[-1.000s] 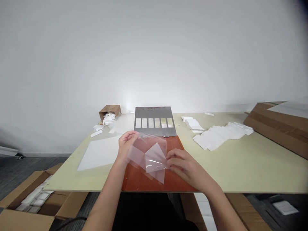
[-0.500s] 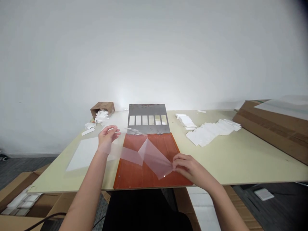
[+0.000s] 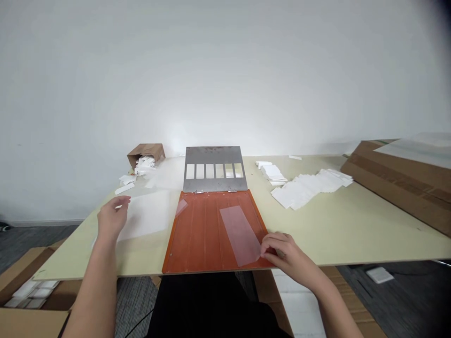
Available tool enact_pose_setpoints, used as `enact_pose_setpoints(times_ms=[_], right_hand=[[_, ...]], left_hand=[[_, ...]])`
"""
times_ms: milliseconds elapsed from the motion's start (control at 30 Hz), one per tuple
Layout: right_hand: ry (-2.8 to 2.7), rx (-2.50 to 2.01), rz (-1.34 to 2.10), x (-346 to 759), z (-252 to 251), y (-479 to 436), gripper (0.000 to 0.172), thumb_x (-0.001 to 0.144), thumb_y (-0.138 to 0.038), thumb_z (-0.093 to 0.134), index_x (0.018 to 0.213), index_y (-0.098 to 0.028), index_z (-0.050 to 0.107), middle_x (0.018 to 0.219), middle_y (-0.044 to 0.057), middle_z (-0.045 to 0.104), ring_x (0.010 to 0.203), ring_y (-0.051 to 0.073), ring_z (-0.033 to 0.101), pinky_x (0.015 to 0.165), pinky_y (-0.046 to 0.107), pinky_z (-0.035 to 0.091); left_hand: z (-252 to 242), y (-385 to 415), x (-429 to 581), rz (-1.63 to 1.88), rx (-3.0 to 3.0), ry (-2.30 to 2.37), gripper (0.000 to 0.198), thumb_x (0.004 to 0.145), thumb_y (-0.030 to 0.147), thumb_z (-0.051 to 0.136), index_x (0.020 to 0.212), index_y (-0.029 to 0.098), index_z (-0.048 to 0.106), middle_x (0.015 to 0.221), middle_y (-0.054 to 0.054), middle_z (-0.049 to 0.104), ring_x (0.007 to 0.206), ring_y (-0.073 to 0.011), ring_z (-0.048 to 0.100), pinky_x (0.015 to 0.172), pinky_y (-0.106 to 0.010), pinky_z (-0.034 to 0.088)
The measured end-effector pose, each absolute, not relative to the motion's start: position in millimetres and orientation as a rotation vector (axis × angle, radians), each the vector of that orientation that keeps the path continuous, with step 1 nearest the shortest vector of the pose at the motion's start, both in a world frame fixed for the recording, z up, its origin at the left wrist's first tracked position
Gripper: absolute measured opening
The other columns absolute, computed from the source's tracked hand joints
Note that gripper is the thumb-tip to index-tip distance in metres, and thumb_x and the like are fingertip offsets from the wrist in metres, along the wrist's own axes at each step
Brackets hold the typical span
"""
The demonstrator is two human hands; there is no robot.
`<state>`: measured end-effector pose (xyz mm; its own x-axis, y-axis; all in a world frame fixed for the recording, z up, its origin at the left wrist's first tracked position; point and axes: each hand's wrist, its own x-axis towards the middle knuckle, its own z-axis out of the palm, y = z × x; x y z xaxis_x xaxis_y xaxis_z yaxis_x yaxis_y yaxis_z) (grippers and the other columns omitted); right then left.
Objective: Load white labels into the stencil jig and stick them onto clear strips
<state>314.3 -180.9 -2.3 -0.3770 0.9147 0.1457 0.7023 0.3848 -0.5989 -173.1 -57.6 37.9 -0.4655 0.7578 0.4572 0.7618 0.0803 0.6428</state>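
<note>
Film strip: a translucent film strip lies flat and slightly slanted on the orange ribbed board, in its lower right part, with its lower end near the board's front edge.

Right hand: the right hand sits at the board's lower right corner, its fingertips at the strip's lower end. The grip there is light at most; whether it is pinching the film or only touching it, I cannot tell.

Left hand: the left hand is off the board's left side, above a white sheet. Its grip is released, with the fingers loosely curled around nothing.

Handling: the film looks very light, thin and floppy, likely to slide or cling on the smooth board and to crease easily.

Hold: its edges or corners seem the safest place to take it, ideally with both hands so that it stays taut.

On the board: a small film scrap lies near the upper left corner.

Around the board: a steel plate with six rectangular windows adjoins its far edge; stacks of white cards lie on the surface to its right.
</note>
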Motion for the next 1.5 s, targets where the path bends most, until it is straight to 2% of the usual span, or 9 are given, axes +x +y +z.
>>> enact_pose_setpoints(times_ms=[67, 133, 267, 400, 533, 600, 1133, 1300, 1500], right_hand=[[-2.166, -1.385, 0.608, 312.4, -5.7, -180.0, 0.013, 0.095, -0.026, 0.055, 0.084, -0.025, 0.061, 0.091, 0.000, 0.066, 0.087, 0.018, 0.060, 0.089, 0.037, 0.040], [-2.135, -1.343, 0.602, 309.3, -8.3, -176.8, 0.013, 0.096, -0.027, 0.054, 0.084, -0.025, 0.060, 0.089, 0.000, 0.065, 0.084, 0.017, 0.061, 0.084, 0.035, 0.041], [-2.032, -1.237, 0.562, 299.0, -10.1, -168.2, 0.014, 0.097, -0.030, 0.052, 0.086, -0.024, 0.059, 0.087, 0.002, 0.065, 0.081, 0.018, 0.061, 0.079, 0.034, 0.044], [-1.883, -1.227, 0.520, 287.1, -6.3, -164.8, 0.015, 0.097, -0.034, 0.053, 0.087, -0.024, 0.059, 0.090, 0.004, 0.064, 0.084, 0.019, 0.060, 0.080, 0.034, 0.046], [-1.810, -1.219, 0.500, 283.3, 0.2, -166.7, 0.016, 0.097, -0.034, 0.053, 0.087, -0.023, 0.060, 0.090, 0.005, 0.062, 0.084, 0.019, 0.059, 0.078, 0.034, 0.046], [-1.806, -1.213, 0.492, 285.2, 1.5, -167.7, 0.017, 0.097, -0.034, 0.053, 0.086, -0.023, 0.060, 0.089, 0.005, 0.062, 0.084, 0.019, 0.059, 0.079, 0.035, 0.046], [-1.903, -1.207, 0.521, 294.0, -7.1, -172.4, 0.021, 0.099, -0.034, 0.049, 0.087, -0.024, 0.064, 0.095, 0.006, 0.063, 0.094, 0.020, 0.061, 0.086, 0.036, 0.046], [-1.912, -1.211, 0.493, 296.0, -6.0, -172.3, 0.021, 0.098, -0.035, 0.049, 0.086, -0.024, 0.064, 0.096, 0.006, 0.063, 0.094, 0.020, 0.061, 0.085, 0.035, 0.045], [-1.972, -1.319, 0.490, 297.9, -7.1, -178.7, 0.016, 0.097, -0.030, 0.052, 0.089, -0.025, 0.065, 0.105, 0.005, 0.063, 0.103, 0.021, 0.060, 0.093, 0.041, 0.038]], left_hand=[[40.6, -64.4, -160.2, -1.301, -1.594, -2.301, 0.032, 0.079, 0.024, 0.054, 0.107, 0.018, 0.067, 0.113, -0.011, 0.071, 0.106, -0.0327, 0.065, 0.097, -0.052, 0.049], [46.0, -75.1, -130.7, -1.273, -1.615, -2.248, 0.040, 0.082, 0.027, 0.054, 0.120, 0.016, 0.063, 0.131, -0.016, 0.062, 0.126, -0.0365, 0.055, 0.106, -0.054, 0.042], [55.3, -113.4, -32.8, -1.311, -2.418, -1.880, 0.030, 0.089, 0.043, 0.056, 0.110, 0.023, 0.067, 0.118, -0.008, 0.071, 0.112, -0.0255, 0.064, 0.101, -0.042, 0.048], [48.9, -152.1, 55.2, -0.932, -2.930, -1.644, 0.027, 0.081, 0.048, 0.074, 0.100, 0.029, 0.072, 0.128, -0.004, 0.067, 0.119, -0.0286, 0.060, 0.113, -0.056, 0.028], [34.2, -161.8, 86.3, -0.885, -2.945, -1.709, 0.009, 0.089, 0.032, 0.066, 0.088, 0.027, 0.072, 0.130, -0.006, 0.066, 0.120, -0.0289, 0.058, 0.112, -0.060, 0.020], [30.6, -158.3, 88.1, -0.923, -2.935, -1.761, 0.015, 0.092, 0.025, 0.059, 0.085, 0.027, 0.072, 0.128, -0.005, 0.067, 0.119, -0.0268, 0.059, 0.111, -0.059, 0.018], [50.0, -112.8, 86.0, -0.954, -3.220, -1.988, 0.014, 0.081, 0.034, 0.067, 0.072, 0.027, 0.075, 0.115, 0.001, 0.073, 0.110, -0.0251, 0.064, 0.106, -0.045, 0.037], [54.3, -99.7, 86.0, -1.067, -3.230, -1.944, 0.017, 0.079, 0.036, 0.066, 0.072, 0.026, 0.077, 0.095, -0.001, 0.077, 0.093, -0.0231, 0.068, 0.088, -0.036, 0.050], [57.0, -80.9, 88.1, -1.261, -3.145, -1.915, 0.020, 0.080, 0.039, 0.064, 0.075, 0.024, 0.077, 0.078, -0.002, 0.075, 0.078, -0.0198, 0.067, 0.076, -0.032, 0.051]])
